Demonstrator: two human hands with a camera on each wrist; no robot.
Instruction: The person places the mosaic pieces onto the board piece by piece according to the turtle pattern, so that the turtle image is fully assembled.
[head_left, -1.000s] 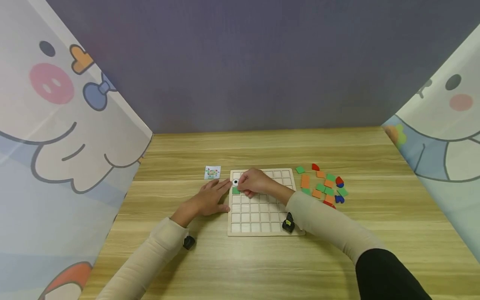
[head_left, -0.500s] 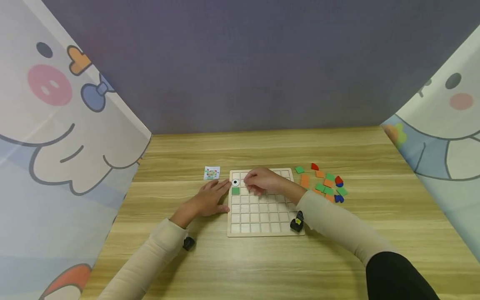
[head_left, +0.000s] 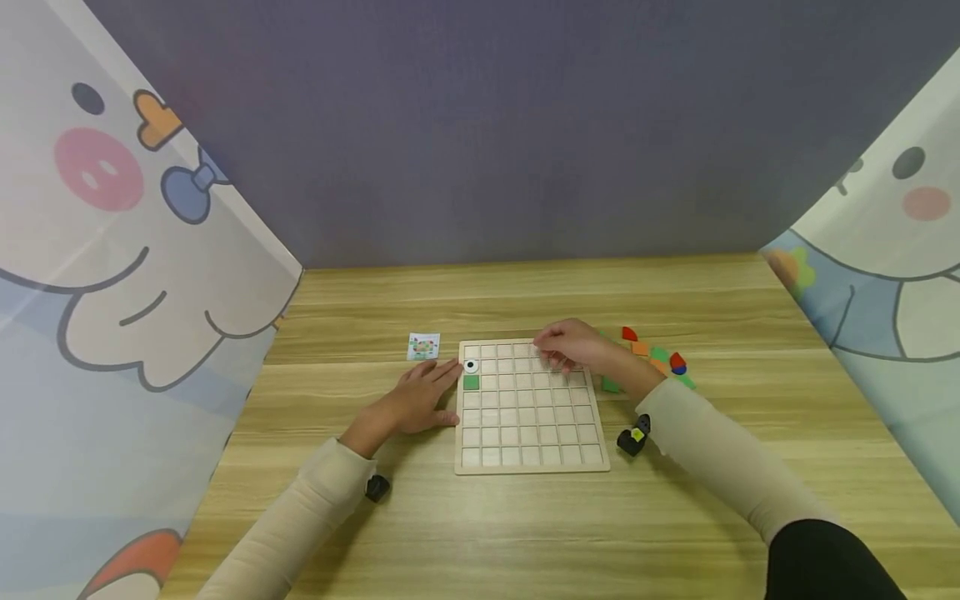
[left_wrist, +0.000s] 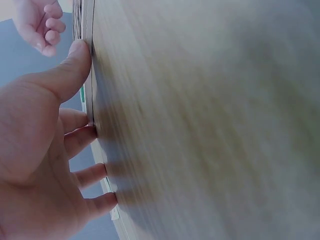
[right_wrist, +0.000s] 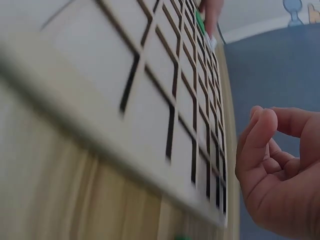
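The grid board (head_left: 491,416) is being touched along its left edge by the left hand (head_left: 416,400), whose straight fingers are being spread wide on the worktop (head_left: 525,533). Just beside those fingertips, a white piece with a black dot (head_left: 471,366) is being framed by one cell, and a green square (head_left: 471,382) by the next cell nearer the thumb. A printed card (head_left: 423,346) is being carried by the worktop just ahead of the left hand. The board's far right corner is being overhung by the right hand (head_left: 570,344); its fingers are being curled into a narrow, apparently bare pinch, though the fingertips are being shown too poorly for certainty. Just right of that hand, loose coloured pieces (head_left: 640,348) are being partly hidden by its wrist.
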